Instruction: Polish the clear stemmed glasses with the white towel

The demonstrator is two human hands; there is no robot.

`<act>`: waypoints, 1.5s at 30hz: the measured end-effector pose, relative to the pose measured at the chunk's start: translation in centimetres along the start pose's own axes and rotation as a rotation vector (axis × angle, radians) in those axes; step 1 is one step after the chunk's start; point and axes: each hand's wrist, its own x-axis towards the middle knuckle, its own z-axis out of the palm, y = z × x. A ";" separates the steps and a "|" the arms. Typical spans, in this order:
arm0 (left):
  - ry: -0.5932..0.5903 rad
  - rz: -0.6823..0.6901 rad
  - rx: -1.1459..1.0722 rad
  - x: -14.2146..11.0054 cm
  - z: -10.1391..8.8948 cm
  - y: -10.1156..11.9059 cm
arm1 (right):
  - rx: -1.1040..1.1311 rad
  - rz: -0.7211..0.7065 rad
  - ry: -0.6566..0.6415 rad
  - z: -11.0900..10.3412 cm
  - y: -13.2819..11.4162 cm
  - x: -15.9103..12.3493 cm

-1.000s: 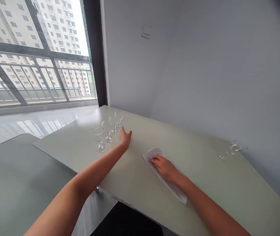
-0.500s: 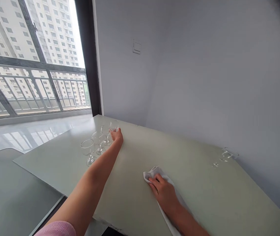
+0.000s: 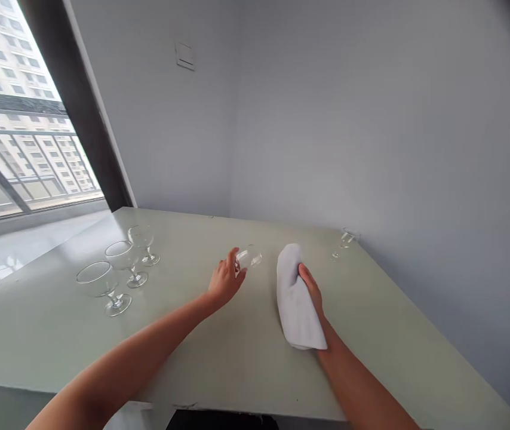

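Observation:
My left hand (image 3: 228, 278) is closed on a clear stemmed glass (image 3: 250, 257), held tilted over the middle of the table with its bowl toward the right. My fingers hide the stem and foot. To its right, my right hand (image 3: 312, 289) grips a white cloth (image 3: 297, 316) that drapes over the palm and hangs down toward the wrist. The cloth and the held glass are apart. On the left stand three more stemmed glasses in a slanting row: a near one (image 3: 98, 280), a middle one (image 3: 123, 257) and a far one (image 3: 142, 237), all upright.
The pale green table (image 3: 183, 233) runs up to grey walls. Another clear glass (image 3: 347, 239) is at the back right by the wall, its outline faint. A dark-framed window (image 3: 13, 161) is at the left, and a switch (image 3: 185, 55) is on the wall.
My left hand has brought the far glass of the row toward the middle, tilting it. My right hand has lifted the cloth off the table. The view has turned right.

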 end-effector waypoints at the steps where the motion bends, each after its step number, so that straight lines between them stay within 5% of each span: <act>1: -0.003 0.053 0.035 -0.6 0.4 0.3 | 0.008 0.009 0.100 0.7 -0.2 -0.3; 3: 0.001 0.127 0.094 -1.3 0.9 0.7 | 0.131 0.066 0.128 2.2 -0.3 -0.7; 8: -0.003 0.230 0.249 -1.8 0.4 0.1 | 0.177 0.092 -0.234 4.2 0.0 -1.1; 12: -0.019 0.326 0.369 -2.1 -0.2 -0.4 | 0.050 0.154 -0.392 4.0 1.0 -1.1; 18: -0.094 0.399 0.335 -2.3 -0.8 1.2 | 0.182 0.304 -0.205 4.2 2.9 -0.5; 24: -0.132 0.425 0.210 -1.7 -2.4 1.7 | 0.253 0.293 -0.211 3.2 1.6 0.0; 28: -0.327 0.265 0.046 -1.2 -3.3 1.2 | -0.076 0.165 -0.416 1.9 0.0 -0.2; 33: -0.932 0.130 -0.368 -0.7 -4.7 1.2 | -0.207 0.181 -0.698 0.5 -1.4 0.1; 34: -0.902 0.130 -0.367 -0.8 -4.8 1.4 | -0.193 0.186 -0.679 0.4 -1.3 0.2; 39: -0.266 0.347 0.071 -1.5 -4.0 2.0 | 0.057 0.187 -0.359 1.5 -0.2 0.3; 42: -0.268 0.347 0.114 -1.4 -4.0 1.9 | 0.108 0.196 -0.369 1.9 -0.2 0.1; 45: -0.559 0.187 -0.136 -0.7 -5.1 1.4 | -0.054 0.192 -0.591 1.1 -1.1 -0.1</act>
